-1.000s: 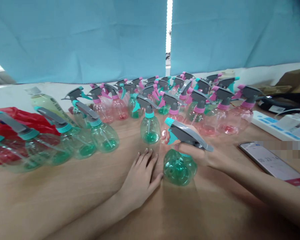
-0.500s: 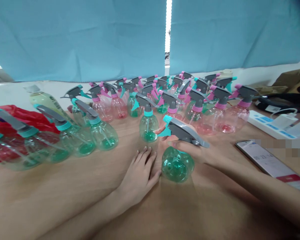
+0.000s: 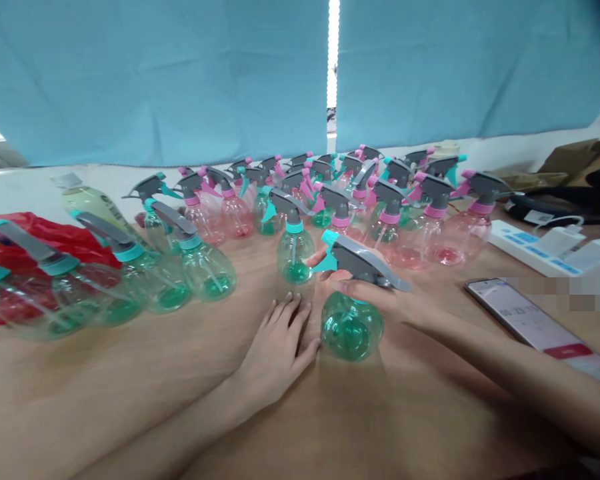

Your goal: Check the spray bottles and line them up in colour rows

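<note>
A clear green spray bottle (image 3: 353, 328) with a grey and turquoise trigger head is gripped around its neck by my right hand (image 3: 383, 293). Its head points left, and part of the neck is hidden behind the fingers. My left hand (image 3: 276, 357) lies flat on the wooden table with its fingers stretched out, just left of that bottle and holding nothing. Just beyond my left fingertips another green spray bottle (image 3: 295, 252) stands upright, close to the fingers of my right hand.
Several green spray bottles (image 3: 207, 270) form a row at left, before a red plastic bag (image 3: 45, 233) and a pale drink bottle (image 3: 93, 203). Pink spray bottles (image 3: 433, 230) and green ones crowd the back. At right are a phone (image 3: 530, 320) and a power strip (image 3: 525, 247).
The view has shifted very slightly, so things at the right appear a little further left. Both hands keep their poses, and the spray bottle is still held in my right hand.
</note>
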{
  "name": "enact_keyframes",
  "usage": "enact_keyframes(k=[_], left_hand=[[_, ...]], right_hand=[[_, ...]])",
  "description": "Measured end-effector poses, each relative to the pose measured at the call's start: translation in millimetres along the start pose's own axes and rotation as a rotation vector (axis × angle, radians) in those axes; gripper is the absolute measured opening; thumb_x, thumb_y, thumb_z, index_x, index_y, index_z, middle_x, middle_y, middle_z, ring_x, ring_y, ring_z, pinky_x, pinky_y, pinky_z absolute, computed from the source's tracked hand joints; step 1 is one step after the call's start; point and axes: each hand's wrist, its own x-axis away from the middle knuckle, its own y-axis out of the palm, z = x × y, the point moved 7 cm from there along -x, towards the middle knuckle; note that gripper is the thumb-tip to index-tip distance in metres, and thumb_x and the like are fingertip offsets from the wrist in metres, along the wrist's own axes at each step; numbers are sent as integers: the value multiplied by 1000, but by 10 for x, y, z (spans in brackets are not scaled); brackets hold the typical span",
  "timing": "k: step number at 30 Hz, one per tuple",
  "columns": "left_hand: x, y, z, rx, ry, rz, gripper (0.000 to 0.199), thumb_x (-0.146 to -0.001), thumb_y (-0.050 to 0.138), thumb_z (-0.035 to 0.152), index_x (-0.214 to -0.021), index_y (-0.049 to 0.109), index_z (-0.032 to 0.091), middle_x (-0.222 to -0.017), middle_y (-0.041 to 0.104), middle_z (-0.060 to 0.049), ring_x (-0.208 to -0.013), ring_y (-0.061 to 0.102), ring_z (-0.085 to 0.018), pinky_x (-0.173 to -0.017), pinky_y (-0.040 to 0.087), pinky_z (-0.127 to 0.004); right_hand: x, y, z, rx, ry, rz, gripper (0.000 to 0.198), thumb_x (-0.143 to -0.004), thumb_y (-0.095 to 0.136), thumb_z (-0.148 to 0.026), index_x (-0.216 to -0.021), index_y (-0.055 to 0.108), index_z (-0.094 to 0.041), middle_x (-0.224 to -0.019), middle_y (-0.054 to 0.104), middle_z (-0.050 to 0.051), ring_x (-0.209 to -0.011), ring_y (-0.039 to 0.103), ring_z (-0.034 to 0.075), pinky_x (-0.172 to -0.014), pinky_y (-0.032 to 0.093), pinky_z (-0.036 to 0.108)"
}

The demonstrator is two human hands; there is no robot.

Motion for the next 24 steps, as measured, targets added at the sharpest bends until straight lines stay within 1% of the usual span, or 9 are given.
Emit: enact_keyframes(k=[3,6,11,14,16,19,24], left_hand=[[-2,6,0,-8,-4,-13,49,-98,43,41,-138,43,12,-145,44,-17,-136,37,-31,-110,30,-52],[-1,11,0,-15,-6,-26,51,-98,44,41,-139,43,10,-145,43,-19,-137,36,-31,-111,29,-52],[-1,15,7,-25,-3,-37,52,-98,46,39,-139,42,8,-146,43,-19,-137,36,-32,-111,30,-53],[-1,15,11,-34,4,-27,50,-98,46,39,-138,44,9,-145,44,-19,-136,37,-32,-110,30,-53],[1,20,10,-37,8,-23,50,-98,46,39,-138,44,9,-145,44,-19,-136,37,-32,-110,30,-53],[4,26,1,-40,1,-21,50,-98,45,39,-137,44,9,-145,44,-19,-136,37,-32,-109,31,-53],[9,20,9,-48,3,-16,50,-98,43,41,-138,43,10,-145,45,-18,-136,38,-31,-110,31,-52]], right_hand=[[4,5,-39,24,8,-10,31,-71,53,-14,-100,53,-23,-108,65,5,-90,65,16,-82,54,35],[2,0,-51,3,-12,-4,31,-71,52,-15,-101,52,-23,-109,65,5,-89,65,17,-82,54,36],[-5,-3,-36,36,-1,-13,31,-71,53,-13,-100,54,-24,-108,65,5,-94,64,18,-84,54,36],[-4,-8,-36,25,-30,-2,30,-71,52,-16,-100,55,-22,-109,64,6,-96,64,18,-84,53,36],[-1,-11,-11,23,-38,9,31,-71,52,-16,-101,56,-21,-109,64,8,-95,63,18,-84,52,36],[2,-12,39,-7,-44,18,31,-71,54,-16,-101,57,-21,-108,64,7,-92,63,17,-80,53,35],[7,-2,102,-65,-24,12,29,-73,56,-16,-101,58,-22,-107,64,5,-98,62,18,-79,53,33]])
